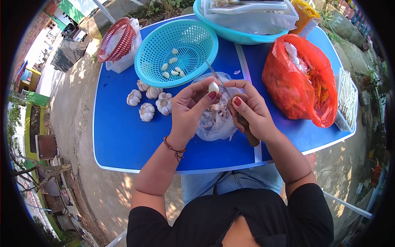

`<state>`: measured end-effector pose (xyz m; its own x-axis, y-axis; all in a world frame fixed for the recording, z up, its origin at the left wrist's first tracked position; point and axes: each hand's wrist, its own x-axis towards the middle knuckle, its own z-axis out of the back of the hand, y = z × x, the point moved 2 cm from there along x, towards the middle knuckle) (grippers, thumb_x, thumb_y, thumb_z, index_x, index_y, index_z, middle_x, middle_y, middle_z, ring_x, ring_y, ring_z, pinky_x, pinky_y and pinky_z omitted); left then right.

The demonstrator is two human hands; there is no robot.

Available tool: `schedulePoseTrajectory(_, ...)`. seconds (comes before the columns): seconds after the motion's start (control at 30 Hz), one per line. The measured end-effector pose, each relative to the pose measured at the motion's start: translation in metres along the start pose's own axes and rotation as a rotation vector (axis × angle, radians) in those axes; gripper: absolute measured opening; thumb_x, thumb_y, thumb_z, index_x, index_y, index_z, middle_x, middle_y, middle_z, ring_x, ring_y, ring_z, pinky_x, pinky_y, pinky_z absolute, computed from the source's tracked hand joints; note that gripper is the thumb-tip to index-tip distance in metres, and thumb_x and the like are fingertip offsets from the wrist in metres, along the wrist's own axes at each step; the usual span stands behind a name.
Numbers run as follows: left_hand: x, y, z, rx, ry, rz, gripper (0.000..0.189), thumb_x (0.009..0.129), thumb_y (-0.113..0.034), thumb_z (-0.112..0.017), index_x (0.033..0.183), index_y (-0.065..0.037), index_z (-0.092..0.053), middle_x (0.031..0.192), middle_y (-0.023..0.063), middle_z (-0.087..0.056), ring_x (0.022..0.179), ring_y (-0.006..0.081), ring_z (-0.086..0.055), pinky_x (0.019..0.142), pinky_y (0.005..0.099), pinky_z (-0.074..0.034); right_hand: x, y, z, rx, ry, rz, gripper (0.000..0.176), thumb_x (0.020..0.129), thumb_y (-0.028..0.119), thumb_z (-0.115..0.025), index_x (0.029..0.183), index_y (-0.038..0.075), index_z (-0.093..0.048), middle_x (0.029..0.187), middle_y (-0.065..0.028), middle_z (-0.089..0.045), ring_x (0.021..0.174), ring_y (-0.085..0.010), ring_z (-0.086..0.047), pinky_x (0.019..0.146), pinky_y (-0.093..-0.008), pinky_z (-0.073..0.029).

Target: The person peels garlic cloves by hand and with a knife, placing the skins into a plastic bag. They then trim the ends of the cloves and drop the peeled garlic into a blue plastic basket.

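Between the fingertips of my left hand is a peeled white garlic clove. My right hand is wrapped round the brown handle of a knife. Its thin blade points up and away, just beside the clove. Below both hands lies a clear plastic bag with garlic skins in it. Several whole garlic bulbs sit to the left of my left hand. Farther back, a turquoise basket holds several peeled cloves.
The blue table has a white edge. On the right stand a red plastic bag and a container of white sticks. At the back are a turquoise basin with plastic boxes and a yellow packet. A red basket stands back left.
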<state>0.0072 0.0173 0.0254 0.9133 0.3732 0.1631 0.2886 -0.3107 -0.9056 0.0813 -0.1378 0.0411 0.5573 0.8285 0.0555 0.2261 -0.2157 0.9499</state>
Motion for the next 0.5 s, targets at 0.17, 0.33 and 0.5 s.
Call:
schedulePoseTrajectory(0.17,-0.002,-0.0009,-0.0012,0.108,0.013,-0.051,0.03,0.082,0.005,-0.066,0.112,0.003,-0.06,0.107,0.0104,-0.064,0.092,0.0132,-0.063,0.081,0.0256,-0.055,-0.0008,0.0015,-0.0026,-0.032,0.048,-0.016,0.04,0.099,0.022,-0.047,0.135,0.008,-0.04,0.075,-0.0011,-0.048,0.046,-0.0027,-0.041,0.042,-0.0169,-0.034)
schedulePoseTrajectory(0.33,-0.0011,-0.0002,0.0014,0.08,0.053,-0.086,0.03,0.082,0.006,-0.067,0.112,0.002,-0.062,0.105,0.0086,-0.064,0.092,0.0119,-0.063,0.08,0.0243,-0.054,0.0002,-0.0011,-0.0018,-0.075,0.023,-0.007,0.037,0.099,0.021,-0.046,0.134,0.009,-0.045,0.073,0.0,-0.047,0.046,-0.0027,-0.041,0.042,-0.0166,-0.034)
schedulePoseTrajectory(0.5,-0.0017,-0.0005,0.0018,0.116,0.053,-0.094,0.03,0.083,0.005,-0.066,0.112,0.001,-0.063,0.104,0.0075,-0.064,0.09,0.0101,-0.062,0.077,0.0226,-0.053,0.0016,-0.0041,0.0027,-0.021,0.035,0.008,0.037,0.099,0.021,-0.046,0.135,0.01,-0.045,0.072,0.0003,-0.047,0.047,-0.0027,-0.042,0.042,-0.0165,-0.034)
